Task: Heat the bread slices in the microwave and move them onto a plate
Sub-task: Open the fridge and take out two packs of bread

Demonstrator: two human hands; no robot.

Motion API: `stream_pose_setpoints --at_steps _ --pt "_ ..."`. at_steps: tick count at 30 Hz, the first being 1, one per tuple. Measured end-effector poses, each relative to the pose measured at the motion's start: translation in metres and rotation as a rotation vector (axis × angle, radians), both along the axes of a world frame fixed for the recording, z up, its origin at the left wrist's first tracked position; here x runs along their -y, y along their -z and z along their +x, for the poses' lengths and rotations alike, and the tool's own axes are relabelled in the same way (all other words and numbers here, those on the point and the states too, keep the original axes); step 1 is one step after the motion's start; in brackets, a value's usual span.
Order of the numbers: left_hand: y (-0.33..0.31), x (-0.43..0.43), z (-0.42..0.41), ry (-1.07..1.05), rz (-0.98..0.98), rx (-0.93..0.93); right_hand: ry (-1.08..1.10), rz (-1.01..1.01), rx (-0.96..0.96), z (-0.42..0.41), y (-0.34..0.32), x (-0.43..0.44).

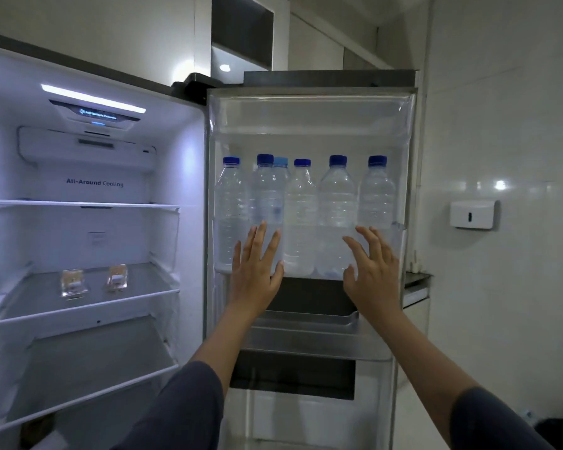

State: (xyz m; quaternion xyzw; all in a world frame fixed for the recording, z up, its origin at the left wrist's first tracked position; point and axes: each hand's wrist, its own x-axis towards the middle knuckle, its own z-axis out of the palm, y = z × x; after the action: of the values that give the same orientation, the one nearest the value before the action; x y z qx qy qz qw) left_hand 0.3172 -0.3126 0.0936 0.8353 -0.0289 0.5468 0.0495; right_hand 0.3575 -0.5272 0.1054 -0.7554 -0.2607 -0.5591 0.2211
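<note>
The fridge (88,190) stands open in front of me, lit inside. Its door (309,102) is swung out to the right. My left hand (255,271) and my right hand (372,267) are both raised, fingers spread, in front of the door shelf that holds several water bottles (301,216). Neither hand holds anything. I cannot tell whether the palms touch the shelf. No bread, microwave or plate is in sight.
Two small clear packets (73,282) lie on a middle glass shelf inside the fridge. A white dispenser (473,214) hangs on the tiled wall at right. A counter edge (416,280) shows behind the door. Cabinets run overhead.
</note>
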Motion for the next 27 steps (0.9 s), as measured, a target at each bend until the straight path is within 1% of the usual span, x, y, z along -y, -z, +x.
stream_pose_setpoints --at_steps 7,10,13,18,21,27 --pt "0.0 -0.004 0.031 -0.122 0.12 0.059 -0.047 -0.025 -0.056 0.045 0.0 -0.022" --pt "0.0 -0.008 0.041 -0.122 0.133 0.07 -0.093 -0.036 -0.066 0.058 0.0 -0.034" --pt "0.001 -0.014 0.049 -0.074 0.138 0.062 -0.141 -0.054 -0.074 0.07 0.0 -0.045" --pt "0.001 -0.02 0.057 0.033 0.063 0.036 -0.206 -0.086 -0.091 0.082 0.004 -0.068" --pt "0.003 -0.024 0.059 0.079 0.01 0.024 -0.201 -0.041 -0.071 0.085 0.005 -0.079" --pt "0.007 -0.029 0.054 0.088 -0.027 0.073 -0.151 0.027 -0.003 0.078 0.001 -0.091"
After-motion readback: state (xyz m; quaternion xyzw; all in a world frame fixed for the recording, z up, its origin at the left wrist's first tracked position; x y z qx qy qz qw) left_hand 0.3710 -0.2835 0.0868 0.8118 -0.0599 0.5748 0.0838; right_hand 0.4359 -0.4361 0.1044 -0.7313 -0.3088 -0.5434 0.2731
